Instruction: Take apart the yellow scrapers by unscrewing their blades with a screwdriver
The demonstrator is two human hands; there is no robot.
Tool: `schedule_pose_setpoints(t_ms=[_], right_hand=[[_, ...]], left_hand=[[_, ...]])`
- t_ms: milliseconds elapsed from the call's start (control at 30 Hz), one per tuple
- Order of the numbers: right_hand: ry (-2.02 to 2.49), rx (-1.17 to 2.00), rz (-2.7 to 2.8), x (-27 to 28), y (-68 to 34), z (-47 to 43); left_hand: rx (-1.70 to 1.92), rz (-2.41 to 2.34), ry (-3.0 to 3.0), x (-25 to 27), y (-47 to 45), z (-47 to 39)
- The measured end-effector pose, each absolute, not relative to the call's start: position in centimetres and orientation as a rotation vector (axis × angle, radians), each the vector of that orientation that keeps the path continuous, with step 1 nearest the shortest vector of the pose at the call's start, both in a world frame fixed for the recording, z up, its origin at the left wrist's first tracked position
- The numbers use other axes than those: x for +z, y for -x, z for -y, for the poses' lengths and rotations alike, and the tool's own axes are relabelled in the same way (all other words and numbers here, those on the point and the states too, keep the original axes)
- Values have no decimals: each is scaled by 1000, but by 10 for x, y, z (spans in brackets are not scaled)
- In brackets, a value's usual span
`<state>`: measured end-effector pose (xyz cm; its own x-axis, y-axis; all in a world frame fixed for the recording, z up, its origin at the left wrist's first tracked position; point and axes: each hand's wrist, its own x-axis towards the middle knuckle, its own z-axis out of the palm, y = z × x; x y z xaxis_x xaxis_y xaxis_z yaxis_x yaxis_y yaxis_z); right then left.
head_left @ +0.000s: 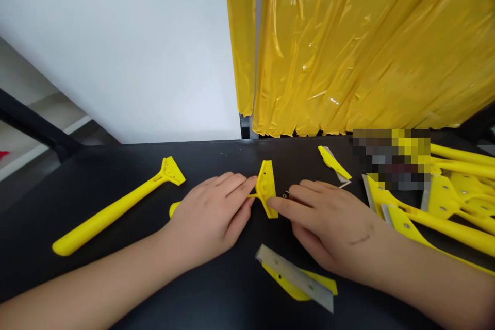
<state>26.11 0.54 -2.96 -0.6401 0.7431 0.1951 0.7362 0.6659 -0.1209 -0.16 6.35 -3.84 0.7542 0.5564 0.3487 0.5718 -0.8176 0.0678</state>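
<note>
My left hand (216,211) is closed around the handle of a yellow scraper lying on the black table. The scraper's head (266,189) points right and shows small holes, with no blade visible on it. The handle's end shows behind my wrist. My right hand (328,219) rests on the right, its index fingertip touching the lower part of that head and its other fingers bent. Beside those fingers lie tiny metal parts (285,195), perhaps nuts or screws. Nearer me, a metal blade (296,278) lies across a yellow cover plate (286,282).
Another yellow scraper (116,209) without a visible blade lies left. Behind my right hand is a yellow plate (333,161) with a blade under it. Several bladed scrapers (441,219) pile up at right, near a pixelated patch. A white panel (154,51) and yellow plastic sheeting (367,46) stand behind.
</note>
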Motion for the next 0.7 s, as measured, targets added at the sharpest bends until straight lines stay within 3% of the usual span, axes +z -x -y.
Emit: schedule_pose_setpoints(t_ms=[700], right_hand=[[1213,271,2544,-24,-257,1]], left_hand=[[-514,1030,2923,-34,4,-66]])
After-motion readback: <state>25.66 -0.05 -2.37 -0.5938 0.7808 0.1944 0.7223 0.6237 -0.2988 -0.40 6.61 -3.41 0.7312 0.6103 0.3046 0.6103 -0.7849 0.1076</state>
